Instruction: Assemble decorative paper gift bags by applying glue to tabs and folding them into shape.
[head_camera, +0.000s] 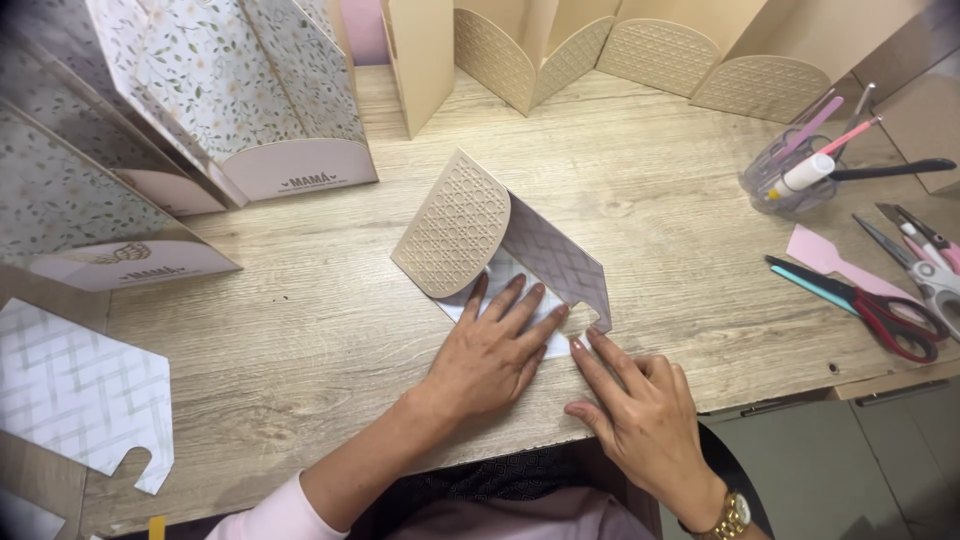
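Note:
A flat cardboard organiser piece lies mid-table: a beige arched panel (452, 227) with an embossed lattice, joined to a grey-patterned paper panel (553, 254). My left hand (492, 350) presses flat on the patterned paper just below the arch, fingers spread. My right hand (640, 405) rests beside it at the table's front edge, its fingertips touching the paper's lower right corner. A gold watch is on my right wrist.
Floral-patterned box organisers (250, 110) stand at the back left, beige lattice ones (700, 50) along the back. A clear cup of pens (795, 170), scissors (870, 305) and pliers (925, 265) lie at right. A cut patterned sheet (80, 395) lies at left.

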